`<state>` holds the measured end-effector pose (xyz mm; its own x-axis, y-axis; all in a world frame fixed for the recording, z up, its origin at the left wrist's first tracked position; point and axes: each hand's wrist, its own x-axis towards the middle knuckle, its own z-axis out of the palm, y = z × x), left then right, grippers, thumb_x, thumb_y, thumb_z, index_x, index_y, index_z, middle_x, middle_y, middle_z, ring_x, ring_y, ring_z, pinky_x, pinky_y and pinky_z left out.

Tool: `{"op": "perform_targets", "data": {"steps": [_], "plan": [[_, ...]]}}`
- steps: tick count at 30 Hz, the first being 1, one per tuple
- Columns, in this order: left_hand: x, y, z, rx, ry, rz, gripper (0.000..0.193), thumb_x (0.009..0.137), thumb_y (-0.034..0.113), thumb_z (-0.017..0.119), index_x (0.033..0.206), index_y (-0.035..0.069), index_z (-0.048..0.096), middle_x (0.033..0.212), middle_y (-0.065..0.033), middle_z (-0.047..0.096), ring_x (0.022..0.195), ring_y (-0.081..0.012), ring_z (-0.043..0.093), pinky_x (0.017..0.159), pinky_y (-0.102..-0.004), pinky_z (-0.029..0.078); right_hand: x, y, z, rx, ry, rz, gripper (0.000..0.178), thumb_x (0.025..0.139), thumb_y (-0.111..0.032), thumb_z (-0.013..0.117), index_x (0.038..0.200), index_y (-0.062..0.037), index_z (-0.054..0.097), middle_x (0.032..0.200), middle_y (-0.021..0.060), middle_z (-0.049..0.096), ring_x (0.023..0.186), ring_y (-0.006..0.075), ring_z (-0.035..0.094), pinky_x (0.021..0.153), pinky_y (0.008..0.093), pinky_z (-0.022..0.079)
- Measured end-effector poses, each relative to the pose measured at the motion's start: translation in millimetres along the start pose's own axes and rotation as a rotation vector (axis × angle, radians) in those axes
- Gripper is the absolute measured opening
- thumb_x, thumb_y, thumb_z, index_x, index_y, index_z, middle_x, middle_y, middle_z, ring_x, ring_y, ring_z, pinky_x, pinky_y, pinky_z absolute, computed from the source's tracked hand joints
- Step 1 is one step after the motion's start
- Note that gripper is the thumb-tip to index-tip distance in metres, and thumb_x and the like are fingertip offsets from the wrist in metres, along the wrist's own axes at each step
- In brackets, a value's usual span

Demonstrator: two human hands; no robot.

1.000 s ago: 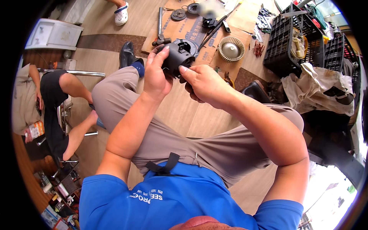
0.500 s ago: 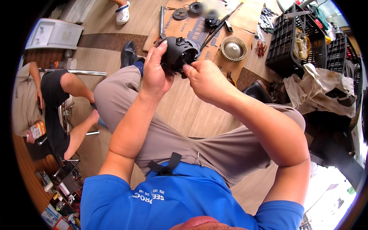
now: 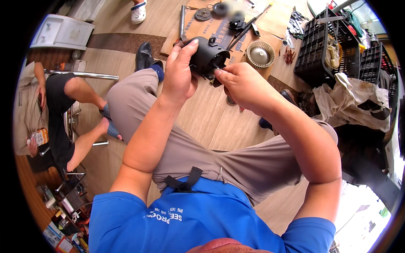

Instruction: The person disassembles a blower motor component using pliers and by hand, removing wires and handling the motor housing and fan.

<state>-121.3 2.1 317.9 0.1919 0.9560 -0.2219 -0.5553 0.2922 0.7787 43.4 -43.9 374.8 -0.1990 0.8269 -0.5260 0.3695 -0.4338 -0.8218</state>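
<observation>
My left hand (image 3: 179, 69) wraps around the side of a black cylindrical housing (image 3: 203, 52), thumb along its upper side. The housing is tilted, its open end toward my right hand (image 3: 242, 82). Thumb and fingers of that hand are pinched at the opening, by a small dark shaft-like part (image 3: 216, 68). What lies inside the grip is hidden. Just below the right hand a small dark round thing (image 3: 230, 100) shows in part; I cannot tell whether it is held. A pale finned blower wheel (image 3: 260, 55) rests on the cardboard beyond.
The cardboard sheet (image 3: 198, 28) on the floor carries a metal tube (image 3: 182, 21), a dark disc (image 3: 203, 14) and long dark rods (image 3: 249, 27). Black plastic crates (image 3: 314, 59) and crumpled cloth (image 3: 358, 103) stand at the right. Another person's legs (image 3: 86, 95) are at the left.
Both hands and the housing have shifted slightly right and down, and the housing has turned a little. The small dark round thing has come into sight below my right hand.
</observation>
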Motion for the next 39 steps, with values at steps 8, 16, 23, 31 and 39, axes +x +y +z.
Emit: {"op": "perform_targets", "data": {"steps": [8, 16, 23, 31, 39], "plan": [[-7.3, -8.6, 2.2, -0.405, -0.096, -0.163, 0.038, 0.094, 0.03, 0.065, 0.121, 0.005, 0.057, 0.108, -0.0063, 0.066, 0.097, -0.0209, 0.064, 0.091, -0.0373, 0.051, 18.7, 27.4, 16.7, 0.095, 0.069, -0.18, 0.032, 0.097, -0.021, 0.054, 0.081, 0.0047, 0.062, 0.059, 0.0055, 0.056, 0.057, 0.0123, 0.053, 0.053, 0.0326, 0.043], [-35.7, 5.3, 14.2, 0.029, -0.162, 0.101, 0.07, 0.078, 0.001, 0.076, 0.135, -0.001, 0.035, 0.118, -0.0074, 0.056, 0.108, -0.0148, 0.058, 0.098, -0.0303, 0.047, 5.7, 52.2, 26.8, 0.157, 0.035, -0.396, 0.03, 0.104, -0.022, 0.043, 0.087, -0.0003, 0.055, 0.068, 0.0003, 0.05, 0.057, 0.009, 0.048, 0.052, 0.0273, 0.047], [-57.2, 22.4, 26.5, 0.158, -0.075, 0.25, 0.073, 0.075, 0.01, 0.079, 0.134, 0.003, 0.036, 0.115, -0.0082, 0.053, 0.107, -0.0153, 0.055, 0.095, -0.0301, 0.047, -12.8, 24.9, 21.7, -0.124, 0.086, -0.52, 0.025, 0.101, -0.016, 0.043, 0.086, -0.0018, 0.057, 0.064, 0.0001, 0.052, 0.058, 0.0104, 0.048, 0.052, 0.0284, 0.037], [-62.0, 26.6, 27.4, 0.422, -0.049, 0.4, 0.077, 0.073, 0.01, 0.078, 0.135, 0.003, 0.034, 0.118, -0.0124, 0.051, 0.108, -0.0212, 0.056, 0.096, -0.0344, 0.046, -1.5, 16.7, 28.2, -0.204, 0.071, -0.567, 0.023, 0.087, -0.001, 0.051, 0.108, -0.0012, 0.063, 0.097, 0.0124, 0.068, 0.091, 0.0233, 0.065, 0.081, 0.0342, 0.051], [-65.8, 26.6, 25.6, 0.549, -0.063, 0.747, 0.079, 0.067, 0.012, 0.081, 0.133, 0.002, 0.038, 0.114, -0.0165, 0.053, 0.106, -0.0292, 0.057, 0.095, -0.0372, 0.045, 1.5, 21.3, 30.9, -0.149, 0.056, -0.734, 0.041, 0.078, -0.004, 0.065, 0.118, -0.0048, 0.063, 0.117, 0.0135, 0.065, 0.109, 0.0295, 0.062, 0.097, 0.0386, 0.047]]}}
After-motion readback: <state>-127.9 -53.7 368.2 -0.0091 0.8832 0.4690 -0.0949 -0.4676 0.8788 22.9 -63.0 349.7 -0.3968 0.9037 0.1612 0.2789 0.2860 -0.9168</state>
